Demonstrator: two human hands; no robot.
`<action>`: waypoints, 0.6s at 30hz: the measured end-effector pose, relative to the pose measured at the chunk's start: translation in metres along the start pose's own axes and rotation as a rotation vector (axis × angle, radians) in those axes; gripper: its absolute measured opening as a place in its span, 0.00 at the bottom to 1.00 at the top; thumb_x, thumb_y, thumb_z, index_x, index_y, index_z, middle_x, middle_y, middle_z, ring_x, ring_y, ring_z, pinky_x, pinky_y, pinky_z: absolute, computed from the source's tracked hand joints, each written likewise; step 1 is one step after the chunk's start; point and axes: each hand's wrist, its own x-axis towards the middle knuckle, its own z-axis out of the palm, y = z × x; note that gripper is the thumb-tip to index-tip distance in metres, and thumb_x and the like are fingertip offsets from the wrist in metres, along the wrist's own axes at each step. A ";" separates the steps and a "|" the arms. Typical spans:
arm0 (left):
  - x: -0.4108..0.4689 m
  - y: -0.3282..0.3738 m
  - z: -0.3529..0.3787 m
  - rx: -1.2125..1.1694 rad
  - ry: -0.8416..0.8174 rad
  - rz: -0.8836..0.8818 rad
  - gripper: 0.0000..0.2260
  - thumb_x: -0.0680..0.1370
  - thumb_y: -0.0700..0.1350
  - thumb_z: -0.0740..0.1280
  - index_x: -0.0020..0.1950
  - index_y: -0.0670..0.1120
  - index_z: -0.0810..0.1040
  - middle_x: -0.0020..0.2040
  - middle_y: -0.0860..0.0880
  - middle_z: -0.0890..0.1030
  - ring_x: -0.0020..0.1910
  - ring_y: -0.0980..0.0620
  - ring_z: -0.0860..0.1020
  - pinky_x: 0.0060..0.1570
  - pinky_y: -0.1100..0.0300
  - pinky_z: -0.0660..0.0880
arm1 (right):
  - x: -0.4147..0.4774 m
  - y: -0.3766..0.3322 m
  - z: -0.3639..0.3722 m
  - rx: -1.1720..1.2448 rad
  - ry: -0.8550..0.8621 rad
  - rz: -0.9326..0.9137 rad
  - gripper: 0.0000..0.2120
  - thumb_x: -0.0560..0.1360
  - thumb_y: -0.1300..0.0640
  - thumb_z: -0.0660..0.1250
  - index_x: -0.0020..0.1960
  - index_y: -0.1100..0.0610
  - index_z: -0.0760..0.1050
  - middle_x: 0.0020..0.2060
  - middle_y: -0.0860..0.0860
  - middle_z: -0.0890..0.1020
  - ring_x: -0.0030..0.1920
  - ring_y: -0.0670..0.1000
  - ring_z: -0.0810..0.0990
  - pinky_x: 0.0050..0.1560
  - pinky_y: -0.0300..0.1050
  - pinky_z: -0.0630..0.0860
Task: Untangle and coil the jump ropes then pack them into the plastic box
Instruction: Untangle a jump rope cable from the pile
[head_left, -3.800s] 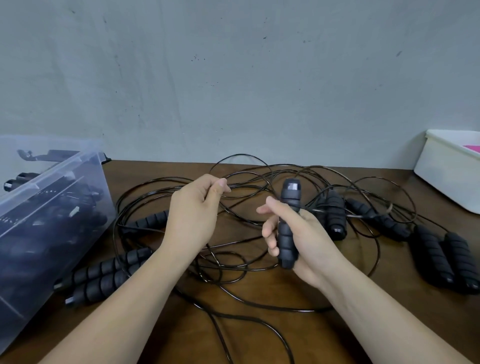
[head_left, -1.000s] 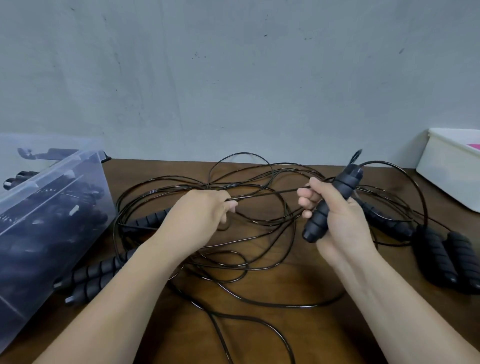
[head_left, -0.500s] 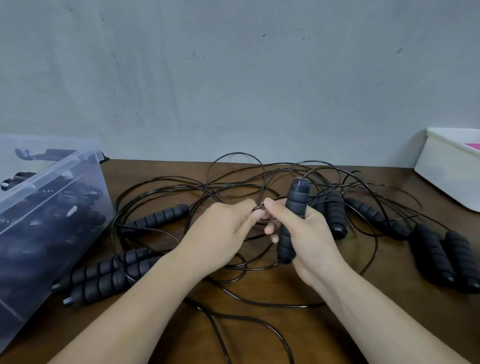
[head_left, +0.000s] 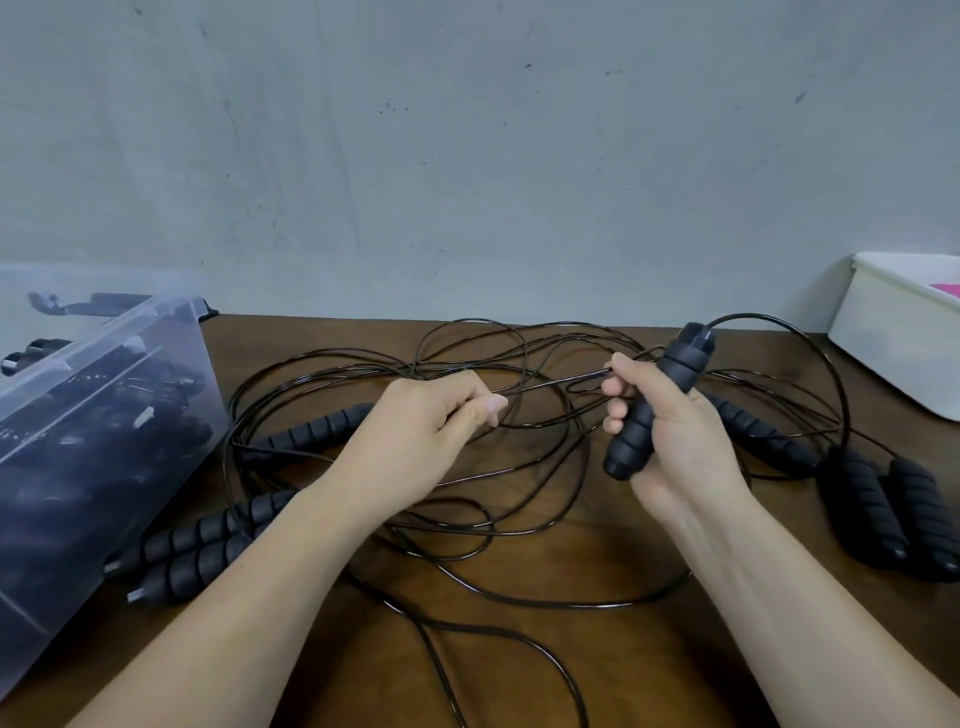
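Black jump ropes lie in a tangle (head_left: 519, 493) on the brown table (head_left: 545, 649). My right hand (head_left: 670, 441) grips a black ribbed handle (head_left: 639, 426), tilted, its top end up by the far cords; its thumb and forefinger also pinch a thin cord. My left hand (head_left: 431, 436) pinches that same black cord (head_left: 550, 384), which stretches between my hands above the tangle. The clear plastic box (head_left: 104, 395) stands at the left with black ropes inside.
Two handles (head_left: 202, 540) lie side by side near the box, another handle (head_left: 322, 431) behind my left wrist. At the right lie a pair of handles (head_left: 893, 509) and one more handle (head_left: 758, 431). A white bin (head_left: 893, 332) sits far right, a grey wall behind.
My hands have drawn apart since half a second ago. The right hand with the handle moved right and tilted it, and the cord now stretches between both hands.
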 end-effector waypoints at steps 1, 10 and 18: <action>0.000 -0.001 -0.001 0.010 0.012 0.004 0.12 0.85 0.58 0.62 0.47 0.56 0.80 0.27 0.49 0.71 0.27 0.55 0.68 0.30 0.63 0.65 | -0.001 0.002 0.001 -0.008 -0.004 -0.002 0.05 0.79 0.59 0.75 0.47 0.58 0.80 0.40 0.54 0.83 0.33 0.47 0.75 0.33 0.39 0.73; -0.004 0.006 0.013 0.034 -0.022 0.108 0.10 0.87 0.55 0.62 0.49 0.55 0.79 0.31 0.52 0.76 0.33 0.53 0.75 0.34 0.56 0.71 | -0.023 0.032 0.018 -0.254 -0.283 0.014 0.12 0.79 0.54 0.75 0.53 0.63 0.83 0.44 0.59 0.85 0.34 0.51 0.76 0.36 0.44 0.75; -0.004 0.004 0.016 0.062 -0.075 0.058 0.10 0.86 0.57 0.63 0.48 0.57 0.77 0.31 0.55 0.75 0.33 0.56 0.75 0.32 0.65 0.63 | -0.017 0.025 0.014 -0.189 -0.160 -0.042 0.08 0.78 0.60 0.75 0.53 0.64 0.82 0.38 0.57 0.83 0.34 0.50 0.76 0.35 0.42 0.74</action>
